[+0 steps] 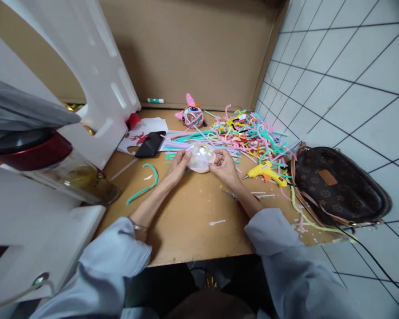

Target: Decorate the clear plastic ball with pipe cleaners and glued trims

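Between my two hands is a clear plastic ball (201,158), with pale lilac strips across it. My left hand (180,167) grips its left side, thumb on top near the rim. On the opposite side my right hand (224,167) pinches the ball's edge, fingers curled. Behind the ball lie straight pipe cleaners (176,145) in lilac, teal and other colours. A yellow hot glue gun (267,173) rests to the right of my right hand. Scissors (230,194) lie partly hidden beneath my right forearm.
A tangled heap of pipe cleaners (252,133) covers the back right. Near the back stands a decorated clear ball with pink ears (193,116). A black phone (150,144), a bent teal pipe cleaner (155,181) and a tea bottle (89,181) are leftward; a brown handbag (342,186) is rightward.
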The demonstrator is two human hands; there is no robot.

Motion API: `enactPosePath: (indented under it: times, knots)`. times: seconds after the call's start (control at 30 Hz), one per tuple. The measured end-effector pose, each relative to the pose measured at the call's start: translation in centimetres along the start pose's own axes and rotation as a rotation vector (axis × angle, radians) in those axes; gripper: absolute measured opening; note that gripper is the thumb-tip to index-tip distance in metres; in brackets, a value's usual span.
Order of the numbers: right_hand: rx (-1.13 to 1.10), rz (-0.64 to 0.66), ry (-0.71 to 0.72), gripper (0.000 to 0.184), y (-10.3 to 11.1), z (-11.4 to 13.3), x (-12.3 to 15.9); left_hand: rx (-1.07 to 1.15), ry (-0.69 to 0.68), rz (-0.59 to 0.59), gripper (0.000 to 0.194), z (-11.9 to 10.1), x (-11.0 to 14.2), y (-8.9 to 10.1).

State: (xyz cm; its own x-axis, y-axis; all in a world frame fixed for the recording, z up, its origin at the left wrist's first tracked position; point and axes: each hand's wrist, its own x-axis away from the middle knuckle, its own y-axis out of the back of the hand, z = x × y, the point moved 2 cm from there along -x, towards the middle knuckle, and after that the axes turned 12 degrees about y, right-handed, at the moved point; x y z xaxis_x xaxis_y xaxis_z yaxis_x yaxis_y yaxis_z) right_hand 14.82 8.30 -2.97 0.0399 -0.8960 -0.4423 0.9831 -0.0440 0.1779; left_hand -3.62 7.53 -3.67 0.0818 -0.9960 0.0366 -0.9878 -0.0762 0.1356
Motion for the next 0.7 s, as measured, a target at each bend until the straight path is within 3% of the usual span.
enactPosePath:
  times: [0.13, 0.3, 0.7]
  knots:
    - [-0.06, 0.021, -0.054, 0.044, 0.5, 0.0, -0.4, 0.137, 0.014, -0.036, 0.056, 0.7, -0.7, 0.1]
    - [-0.099, 0.09, -0.071, 0.044, 1.3, 0.3, -0.7, 0.248, 0.074, -0.039, 0.039, 0.8, -1.1, 0.1]
    - [-0.068, 0.186, 0.012, 0.043, 3.4, -1.1, -1.3, 0.332, 0.044, -0.023, 0.03, 0.1, -0.2, 0.4]
